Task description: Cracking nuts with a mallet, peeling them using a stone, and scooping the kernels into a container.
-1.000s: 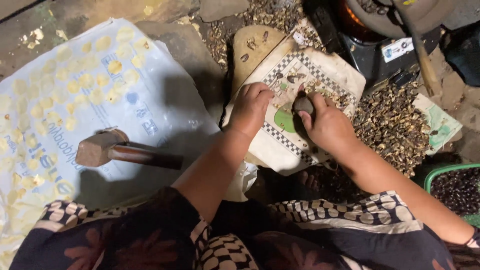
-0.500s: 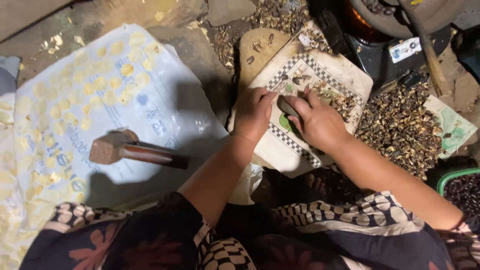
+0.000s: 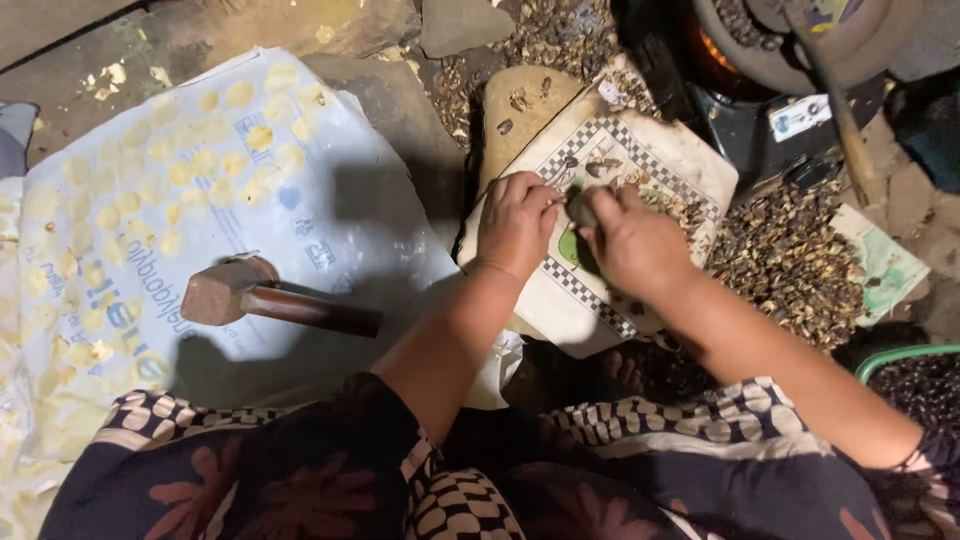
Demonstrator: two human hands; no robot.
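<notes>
My left hand (image 3: 516,225) and my right hand (image 3: 630,240) meet over a pale sack with a checkered border (image 3: 690,165) that lies over a flat stone (image 3: 520,105). Between the fingertips of both hands sits a small dark round nut-like piece (image 3: 580,207), gripped mainly by my right hand, with my left fingers pinching at its side. A few small dark bits (image 3: 600,167) lie on the sack just beyond my hands.
A hammer (image 3: 270,297) lies on a white plastic sheet (image 3: 170,200) dotted with several flat yellowish discs at the left. A heap of dark shells (image 3: 790,260) spreads at the right, beside a green basin (image 3: 905,360). A stove with a pan (image 3: 770,60) stands at the top right.
The view has shifted slightly. My hands have drawn closer together on the sack, and my left fingers now pinch the dark piece that my right hand held.
</notes>
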